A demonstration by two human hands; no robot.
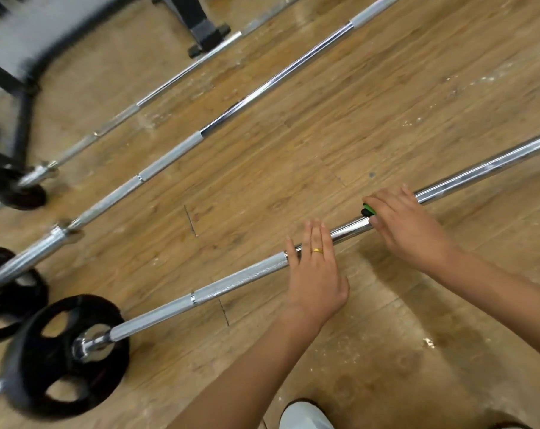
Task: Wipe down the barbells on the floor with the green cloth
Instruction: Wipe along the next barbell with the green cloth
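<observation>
- Green cloth point(368, 209) is peeking out from under the right hand point(408, 230), which is curling over it and pressing it onto the smooth chrome stretch of the nearest barbell point(241, 277).
- Left hand point(315, 274) is lying flat, fingers straight and holding nothing, across the bar where the knurled grip is meeting the chrome; a gold ring point(317, 250) is showing on it.
- That bar is lying on the wooden floor point(293, 144), with a black weight plate point(24, 363) sitting on its left end.
- To wipe well, I am judging that the cloth should be wrapping right round the shaft, not just riding on top, while the flat hand is stopping the bar from rolling.
- Long strokes along the shaft, with extra pressure over the knurling where grime is lodging, are likely serving best.
- Two more barbells, the middle one point(169, 158) and the far one point(182, 74), are lying well apart from the hands.
- No containers are showing in this view, so nothing is being held in any.
</observation>
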